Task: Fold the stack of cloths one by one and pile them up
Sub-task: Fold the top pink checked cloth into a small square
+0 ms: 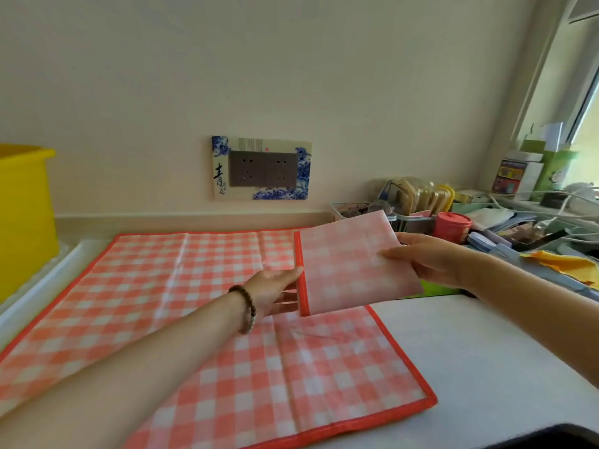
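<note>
A folded pink checked cloth [343, 267] with a red hem is held in the air above the right part of the table. My right hand [428, 260] pinches its right edge, thumb on top and fingers underneath. My left hand [275, 286], with a bead bracelet on the wrist, reaches with straight fingers to the cloth's left hemmed edge and touches it from below. Under both hands a large red-and-white checked cloth [194, 319] with a red border lies spread flat on the white table [486, 367].
A yellow plastic bin [22, 215] stands at the far left. A double wall socket [262, 168] is on the wall behind. At the right back is clutter: a red lidded pot [452, 226], a rack, cables, boxes and a yellow rag [564, 264].
</note>
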